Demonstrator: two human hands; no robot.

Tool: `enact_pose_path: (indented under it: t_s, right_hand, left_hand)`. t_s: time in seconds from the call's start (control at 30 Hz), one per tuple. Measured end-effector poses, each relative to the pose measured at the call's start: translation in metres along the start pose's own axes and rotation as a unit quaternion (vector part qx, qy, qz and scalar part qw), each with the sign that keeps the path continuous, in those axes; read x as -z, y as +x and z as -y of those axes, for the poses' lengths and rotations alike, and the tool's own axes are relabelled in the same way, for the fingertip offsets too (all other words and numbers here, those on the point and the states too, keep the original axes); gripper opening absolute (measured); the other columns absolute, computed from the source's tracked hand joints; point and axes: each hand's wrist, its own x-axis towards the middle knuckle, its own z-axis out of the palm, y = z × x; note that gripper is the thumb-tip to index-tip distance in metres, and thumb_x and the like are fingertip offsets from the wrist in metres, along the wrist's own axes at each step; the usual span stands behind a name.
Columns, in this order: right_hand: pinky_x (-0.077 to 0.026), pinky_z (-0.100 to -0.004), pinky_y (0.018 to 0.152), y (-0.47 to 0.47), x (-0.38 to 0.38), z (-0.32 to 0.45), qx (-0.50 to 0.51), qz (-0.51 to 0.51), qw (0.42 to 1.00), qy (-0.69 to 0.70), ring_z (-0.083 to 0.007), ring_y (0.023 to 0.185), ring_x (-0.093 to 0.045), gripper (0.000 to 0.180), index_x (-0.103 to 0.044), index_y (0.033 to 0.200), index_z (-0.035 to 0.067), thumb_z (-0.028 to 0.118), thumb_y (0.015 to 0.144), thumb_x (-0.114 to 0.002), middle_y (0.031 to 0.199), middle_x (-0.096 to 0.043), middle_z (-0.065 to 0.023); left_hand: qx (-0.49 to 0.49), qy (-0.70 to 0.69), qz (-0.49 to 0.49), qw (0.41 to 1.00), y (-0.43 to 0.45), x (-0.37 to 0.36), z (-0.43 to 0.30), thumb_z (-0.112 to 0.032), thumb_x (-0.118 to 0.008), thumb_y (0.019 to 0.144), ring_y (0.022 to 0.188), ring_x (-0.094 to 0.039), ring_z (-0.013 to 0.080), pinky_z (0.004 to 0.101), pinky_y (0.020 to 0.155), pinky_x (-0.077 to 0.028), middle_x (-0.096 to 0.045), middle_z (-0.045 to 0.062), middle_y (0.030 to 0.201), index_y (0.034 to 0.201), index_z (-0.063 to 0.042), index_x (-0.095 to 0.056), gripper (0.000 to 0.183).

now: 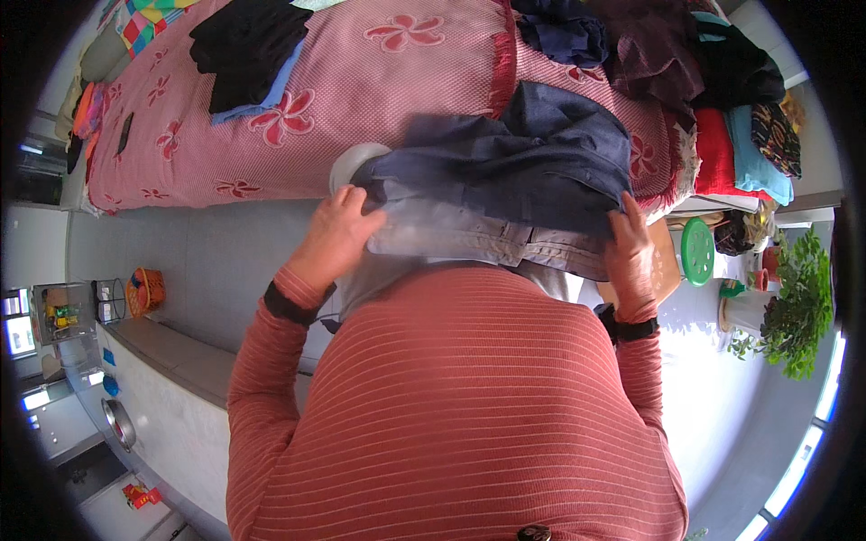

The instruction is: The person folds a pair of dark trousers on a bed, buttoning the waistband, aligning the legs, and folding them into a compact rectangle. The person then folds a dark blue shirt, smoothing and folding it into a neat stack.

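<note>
A dark blue garment (541, 149) with a grey inner waistband lies partly on the bed's edge and hangs toward my body. My left hand (344, 233) grips its waistband at the left corner, beside a pale round thing (358, 161) that I cannot name surely. At the garment's right end my right hand (630, 250) has hold of the edge, fingers closed on the cloth. Part of the fabric is blurred by motion. Both wrists carry black bands.
A pink flowered bedspread (325, 61) bears black clothing (250, 47) at the upper left and dark clothes (649, 54) at the upper right. Right of me are a green stool (697, 251), a cardboard box (664, 270) and a leafy plant (802, 304). A low cabinet (169, 406) stands left.
</note>
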Motion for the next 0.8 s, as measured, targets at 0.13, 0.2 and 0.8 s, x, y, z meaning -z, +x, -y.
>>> enact_pose_path:
  t_s: [0.13, 0.2, 0.8]
  right_hand:
    - [-0.053, -0.0392, 0.085, 0.034, 0.04, -0.024, -0.019, -0.082, 0.996, 0.017, -0.0387, 0.104, -0.063, 0.042, -0.061, 0.11, 0.003, -0.012, 0.071, -0.055, 0.112, -0.063, -0.0192]
    - [-0.052, -0.0358, 0.082, 0.058, 0.066, -0.034, -0.023, -0.117, 0.992, 0.042, -0.0348, 0.098, -0.065, 0.039, -0.062, 0.109, 0.003, -0.012, 0.073, -0.056, 0.104, -0.066, -0.0168]
    - [-0.037, -0.0152, 0.048, 0.205, 0.266, -0.04, 0.055, -0.011, 0.888, 0.456, -0.0003, 0.067, -0.052, 0.037, -0.056, 0.129, 0.004, 0.002, 0.092, -0.048, 0.109, -0.063, -0.0007]
  left_hand:
    - [0.055, 0.025, -0.045, 0.997, 0.009, 0.029, 0.013, 0.002, -0.066, 0.072, 0.088, -0.061, 0.0288, 0.0407, 0.073, -0.051, -0.057, 0.009, 0.087, 0.089, -0.008, -0.061, 0.02]
    - [0.043, 0.023, -0.101, 0.994, 0.016, 0.054, 0.02, -0.001, -0.069, 0.072, 0.081, -0.061, 0.0284, 0.0392, 0.068, -0.051, -0.056, 0.009, 0.081, 0.088, -0.007, -0.061, 0.02]
    - [-0.011, -0.312, -0.33, 0.891, 0.058, 0.273, 0.091, 0.0, -0.068, 0.089, 0.076, -0.044, 0.0022, 0.0184, 0.07, -0.037, -0.048, -0.008, 0.081, 0.082, -0.006, -0.055, 0.016]
